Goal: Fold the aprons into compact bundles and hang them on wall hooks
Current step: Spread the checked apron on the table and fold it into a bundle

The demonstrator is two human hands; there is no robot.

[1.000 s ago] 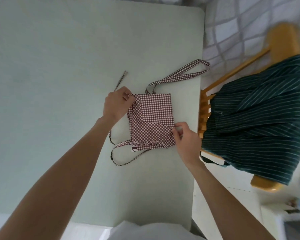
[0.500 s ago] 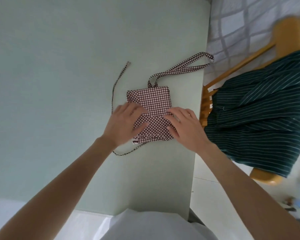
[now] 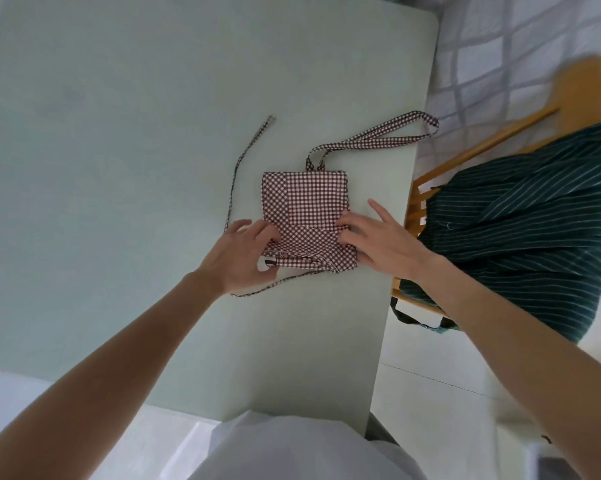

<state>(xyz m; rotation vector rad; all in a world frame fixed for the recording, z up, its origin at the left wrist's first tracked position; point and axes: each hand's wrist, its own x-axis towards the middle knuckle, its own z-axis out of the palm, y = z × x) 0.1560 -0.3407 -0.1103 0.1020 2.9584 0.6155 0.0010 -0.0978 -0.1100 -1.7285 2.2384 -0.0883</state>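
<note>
Two hands flat on the checked apron (image 3: 306,209): left hand (image 3: 238,252) and right hand (image 3: 378,242) spread open, pressing its near fold, gripping nothing. Apron folded small near the right edge of the pale green surface (image 3: 119,168). Risk: fold springing open once released; neck strap (image 3: 378,135) overhanging that edge, ties (image 3: 238,168) trailing loose. Right of the apron, a wooden chair (image 3: 499,133) draped with striped cloth (image 3: 520,216).

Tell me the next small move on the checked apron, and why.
Probably fold the near edge up over the far half. The checked apron already lies as a small rectangle on the table, with the left hand and right hand pressing its near corners, while the neck loop and a tie trail loose.
</note>
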